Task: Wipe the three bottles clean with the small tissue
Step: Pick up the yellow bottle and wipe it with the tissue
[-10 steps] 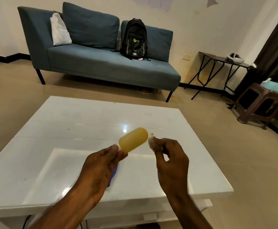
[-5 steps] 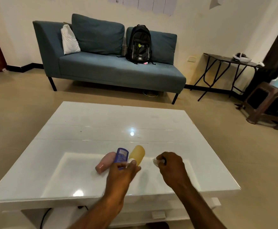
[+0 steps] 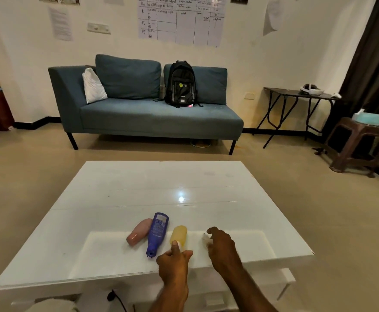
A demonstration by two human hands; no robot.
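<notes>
Left hand (image 3: pixel 174 264): lower centre, forearm rising from the bottom edge; back turned up, index finger straight with its tip on the near end of the yellow bottle (image 3: pixel 178 234), thumb spread right and off it; released, grasping nothing.
Right hand (image 3: pixel 220 246): just right of the left, forearm slanting in from the lower right; held low over the table (image 3: pixel 161 181), fingers curled down and pinching the tissue (image 3: pixel 206 238).
Tissue: small white wad at the right fingertips, right of the yellow bottle and apart from it.
Yellow bottle: lying flat, lower centre, rightmost of 3.
Blue bottle (image 3: pixel 157 233): lying flat in the middle, label up, cap toward the bottom edge, just left of the yellow.
Pink bottle (image 3: pixel 139 231): lying flat, leftmost, slanted, far end against the blue.
Table: white and glossy, across the lower half.
Sofa (image 3: pixel 152 118): blue, centre, with 1 black backpack (image 3: pixel 181 85) on the seat.
</notes>
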